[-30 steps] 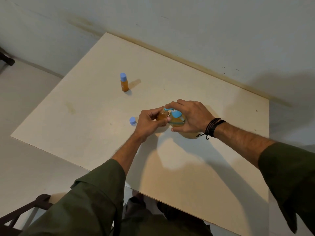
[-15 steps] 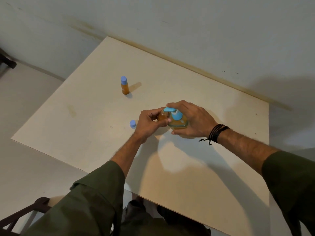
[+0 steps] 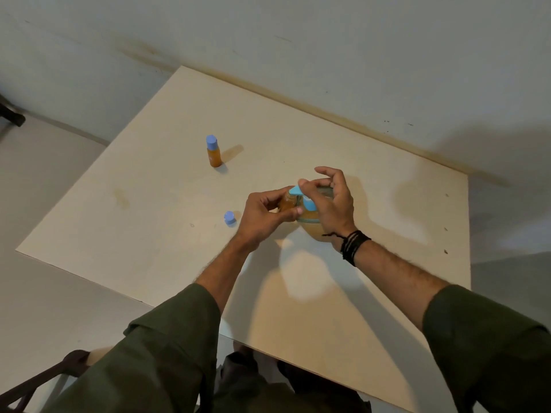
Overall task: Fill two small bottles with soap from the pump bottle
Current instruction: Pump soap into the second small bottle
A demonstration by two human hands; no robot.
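My left hand (image 3: 262, 217) grips a small uncapped bottle (image 3: 286, 202) of amber soap and holds its mouth under the nozzle of the pump bottle (image 3: 311, 226). The pump bottle stands on the table, amber with a light blue pump head (image 3: 296, 190). My right hand (image 3: 334, 207) arches over the pump; one fingertip rests on the pump head while the other fingers are lifted and loosely curved. A second small bottle (image 3: 214, 153) stands at the back left, filled with amber soap and wearing a blue cap. A loose blue cap (image 3: 229, 217) lies left of my left hand.
The pale wooden table (image 3: 328, 308) is pushed against a grey wall, with its near edge above my lap. A dark chair frame (image 3: 44, 380) shows at the lower left. Another dark object (image 3: 10, 114) stands at the far left on the floor.
My right hand's fingers have lifted off the pump bottle's body and spread, and the blue pump head now stands higher. My left hand still holds the small bottle at the nozzle.
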